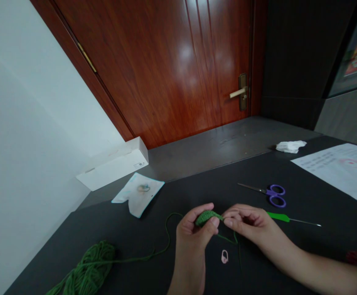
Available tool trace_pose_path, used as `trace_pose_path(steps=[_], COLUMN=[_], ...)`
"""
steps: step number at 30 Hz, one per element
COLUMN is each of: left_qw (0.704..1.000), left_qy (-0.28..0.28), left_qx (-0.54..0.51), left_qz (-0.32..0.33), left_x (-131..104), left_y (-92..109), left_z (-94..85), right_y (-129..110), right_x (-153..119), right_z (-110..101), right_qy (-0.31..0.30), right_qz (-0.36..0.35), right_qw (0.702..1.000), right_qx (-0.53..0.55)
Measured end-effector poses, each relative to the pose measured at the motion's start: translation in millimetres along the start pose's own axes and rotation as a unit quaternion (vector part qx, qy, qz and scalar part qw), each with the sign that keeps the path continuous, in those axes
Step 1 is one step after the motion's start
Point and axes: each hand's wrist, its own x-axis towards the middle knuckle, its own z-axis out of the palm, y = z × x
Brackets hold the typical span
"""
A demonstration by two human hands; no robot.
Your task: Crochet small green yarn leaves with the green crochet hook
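Note:
A small green crocheted piece [205,218] is pinched between the thumb and fingers of my left hand [195,229]. Close beside it, my right hand [249,221] has thumb and fingertips closed on green yarn at the piece's right end. Yarn strands hang below my fingers, and one runs left across the table to a green yarn ball [94,266]. A pink stitch marker [224,257] lies on the table below my hands. Partly hidden behind my right hand is a crochet hook [281,217] with a green handle and a thin metal shaft.
Purple-handled scissors [273,194] lie beyond my right hand. Printed paper [344,172] and a crumpled white tissue [290,146] are at the right. A flat packet [140,192] and a long white box [117,164] sit at the left by the wall. Behind the table stands a wooden door [166,69].

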Motion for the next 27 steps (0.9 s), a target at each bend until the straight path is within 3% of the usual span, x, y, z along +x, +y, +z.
trace_pose_path(steps=[6, 8, 10, 11, 12, 16, 19, 25, 27], left_qw=[0.998, 0.995, 0.994, 0.994, 0.993, 0.993, 0.993, 0.99, 0.988], left_qy=[0.056, 0.065, 0.061, 0.056, 0.052, 0.035, 0.031, 0.036, 0.015], left_qx=[0.025, 0.061, 0.085, 0.088, 0.093, 0.104, 0.101, 0.089, 0.091], left_qz=[0.028, 0.036, 0.04, 0.04, 0.041, 0.048, 0.06, 0.1, 0.125], left_x=[0.9, 1.8, 1.9, 1.6, 1.2, -0.8, -1.5, -3.6, -4.6], left_y=[-1.3, -3.5, -4.6, -4.5, -4.1, -1.8, -1.6, 3.4, 7.2], left_z=[-2.1, -3.6, -4.2, -4.0, -3.4, 0.7, 2.6, 1.3, 0.1], right_y=[-3.7, -7.0, -11.8, -14.6, -17.6, -28.2, -30.4, -22.4, -23.5], right_x=[-11.8, -14.3, -14.3, -13.5, -12.4, -7.7, -8.2, -19.4, -22.3], right_z=[-7.9, -12.4, -16.8, -18.6, -20.1, -23.6, -24.0, -22.5, -24.1], right_qy=[-0.036, -0.035, -0.012, 0.002, 0.019, 0.079, 0.071, 0.03, 0.015], right_qz=[-0.136, -0.252, -0.361, -0.391, -0.399, -0.374, -0.359, -0.405, -0.401], right_qw=[0.975, 0.921, 0.834, 0.802, 0.791, 0.818, 0.839, 0.817, 0.825], right_qx=[-0.174, -0.296, -0.417, -0.452, -0.464, -0.43, -0.403, -0.409, -0.398])
